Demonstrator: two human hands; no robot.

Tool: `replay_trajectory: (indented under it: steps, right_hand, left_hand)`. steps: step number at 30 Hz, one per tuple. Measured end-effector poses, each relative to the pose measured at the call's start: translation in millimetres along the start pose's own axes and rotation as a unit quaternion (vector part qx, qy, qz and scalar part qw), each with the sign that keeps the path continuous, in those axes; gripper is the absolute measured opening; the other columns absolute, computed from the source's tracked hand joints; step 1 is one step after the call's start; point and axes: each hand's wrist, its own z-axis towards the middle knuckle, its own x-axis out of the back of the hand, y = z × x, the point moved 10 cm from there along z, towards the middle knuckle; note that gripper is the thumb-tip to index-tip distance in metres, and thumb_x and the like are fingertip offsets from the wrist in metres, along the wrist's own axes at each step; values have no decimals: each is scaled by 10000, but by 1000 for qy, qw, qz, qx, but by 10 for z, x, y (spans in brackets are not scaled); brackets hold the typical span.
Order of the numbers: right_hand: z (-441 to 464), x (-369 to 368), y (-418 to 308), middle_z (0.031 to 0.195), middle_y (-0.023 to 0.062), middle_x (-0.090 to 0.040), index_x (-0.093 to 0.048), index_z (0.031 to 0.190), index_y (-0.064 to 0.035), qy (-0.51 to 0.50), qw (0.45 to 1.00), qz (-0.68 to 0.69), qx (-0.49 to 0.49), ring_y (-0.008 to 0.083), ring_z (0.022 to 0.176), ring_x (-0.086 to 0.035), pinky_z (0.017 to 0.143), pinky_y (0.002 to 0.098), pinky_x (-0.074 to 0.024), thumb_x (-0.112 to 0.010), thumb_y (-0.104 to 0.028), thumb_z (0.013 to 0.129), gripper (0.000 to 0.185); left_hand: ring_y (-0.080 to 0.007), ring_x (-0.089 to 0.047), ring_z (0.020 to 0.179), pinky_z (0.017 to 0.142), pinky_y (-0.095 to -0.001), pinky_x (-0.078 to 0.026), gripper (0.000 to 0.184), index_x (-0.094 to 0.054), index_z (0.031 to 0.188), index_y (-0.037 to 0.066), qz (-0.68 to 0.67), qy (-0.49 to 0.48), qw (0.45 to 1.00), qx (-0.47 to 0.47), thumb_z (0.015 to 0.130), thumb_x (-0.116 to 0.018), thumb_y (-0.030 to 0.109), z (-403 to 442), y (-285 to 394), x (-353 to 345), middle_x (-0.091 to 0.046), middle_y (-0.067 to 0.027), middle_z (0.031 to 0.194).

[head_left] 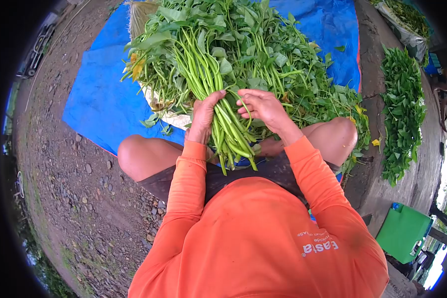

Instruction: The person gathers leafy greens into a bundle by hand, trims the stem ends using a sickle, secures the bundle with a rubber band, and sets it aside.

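Slanting across the centre, the long bundle of smooth green stems with broad leaves (pixel 227 124) points its leafy tops to 11 o'clock and its bare ends to 5 o'clock. It looks light, bendy and perhaps slick, likely to bruise if squeezed, so a snug mid-stem hold suits. The left hand (pixel 202 113) wraps its fingers around it there; the right hand (pixel 265 110) curls its fingers by a thin green stem (pixel 249 117), pinched or not I cannot tell. Towards 1 o'clock, a heap of leafy greens (pixel 303 84) covers a blue plastic tarp (pixel 99 94).
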Motion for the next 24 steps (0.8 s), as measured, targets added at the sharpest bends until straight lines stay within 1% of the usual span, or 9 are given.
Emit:
replay_trajectory:
  steps: [4,6,11,14,18,19,21,23,24]
  right_hand:
    - [-517,-56,-183,1136,72,-724,-697,1372,38,-12,992,-128,-14,140,945,-695,832,312,-597,-808,-452,1011,619]
    - [-542,-147,-97,1084,45,-718,-743,1281,10,-22,971,-211,107,110,888,-667,780,286,-564,-858,-350,981,483]
    - [-354,-112,131,1054,88,-731,-756,1286,8,26,973,-188,135,140,804,-667,771,306,-564,-827,-273,986,417]
    - [-340,-185,-108,1008,146,-782,-766,1276,16,110,911,-303,258,210,824,-725,811,352,-584,-793,-264,989,402]
    - [-20,-190,388,1114,196,-820,-769,1272,36,70,970,-198,125,244,986,-787,920,364,-594,-777,-240,990,395]
    - [4,-201,498,1080,249,-803,-778,1241,32,79,968,-183,152,337,961,-799,894,407,-601,-755,-259,975,396]
    - [98,-169,730,1095,259,-800,-773,1252,39,97,973,-140,159,340,975,-801,902,412,-601,-747,-260,981,404]
    - [180,-198,837,1107,260,-800,-770,1258,41,81,980,-130,126,336,988,-800,916,405,-601,-741,-260,986,407]
    - [202,-203,850,1113,260,-800,-769,1261,42,74,983,-127,109,334,994,-800,923,402,-601,-739,-260,988,409]
  left_hand:
    - [-183,-737,750,678,-329,-632,347,-700,1170,-12,9,0,999,-54,928,-807,213,-102,310,9,-743,-82,943]
    - [-183,-731,758,684,-334,-625,334,-688,1177,-14,-1,-6,997,-82,923,-792,176,-117,421,-43,-737,-79,953]
    - [-188,-716,726,656,-340,-619,278,-702,1087,25,20,-22,996,-85,959,-776,261,-49,322,10,-733,-81,933]
    - [-205,-721,749,747,-369,-633,339,-681,1157,-7,-26,-39,999,9,932,-789,222,196,-169,133,-727,-84,901]
    - [-232,-739,946,838,-398,-647,404,-686,1228,81,-70,-79,984,144,980,-831,365,186,-658,212,-751,-90,1102]
    - [-223,-735,941,846,-397,-644,459,-673,1276,78,-51,-71,984,152,975,-846,377,191,-663,263,-749,-84,1117]
    - [-197,-722,943,824,-379,-627,477,-671,1303,83,21,-20,991,131,964,-865,357,218,-659,374,-740,-60,1117]
    - [-177,-711,921,773,-359,-602,495,-664,1302,60,105,-5,988,-114,950,-884,328,120,-287,217,-731,-50,1112]
    - [-171,-703,848,722,-342,-581,433,-693,1236,21,96,14,985,-144,924,-888,249,52,-221,141,-733,-38,1025]
